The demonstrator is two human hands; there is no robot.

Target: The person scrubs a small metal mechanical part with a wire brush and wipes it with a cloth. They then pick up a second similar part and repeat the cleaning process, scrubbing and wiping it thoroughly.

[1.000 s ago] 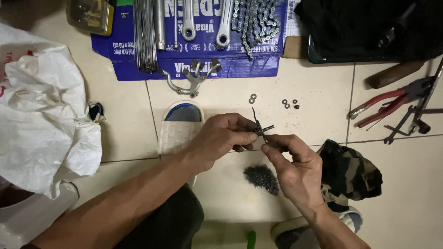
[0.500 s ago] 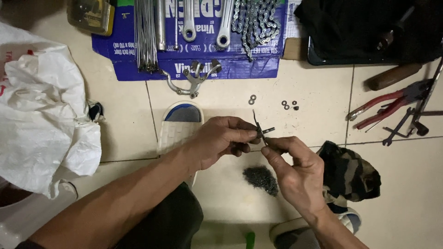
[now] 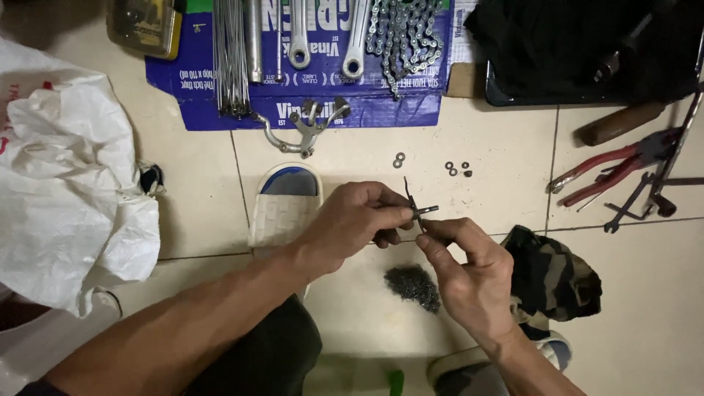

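Observation:
My left hand (image 3: 359, 220) and my right hand (image 3: 466, 275) meet over the tiled floor, both pinching a small dark metal part (image 3: 416, 209) with a thin curved arm and a short bolt sticking out to the right. The left thumb and forefinger hold it from the left; the right fingertips grip it from below right. A wad of steel wool (image 3: 414, 284) lies on the floor just beneath the hands. Small washers and nuts (image 3: 455, 169) lie on the tile beyond them.
A blue cardboard sheet (image 3: 183, 88) at the top carries spokes (image 3: 231, 59), crank arms (image 3: 352, 44), a chain (image 3: 403, 37) and a brake caliper (image 3: 304, 128). Red pliers (image 3: 609, 172) lie right, a white plastic bag (image 3: 66, 183) left, a camouflage cloth (image 3: 550, 275) and a sandal (image 3: 282, 209) near my hands.
My hands have stayed almost in place; the right fingers shifted slightly on the small metal part, which stays held by both hands.

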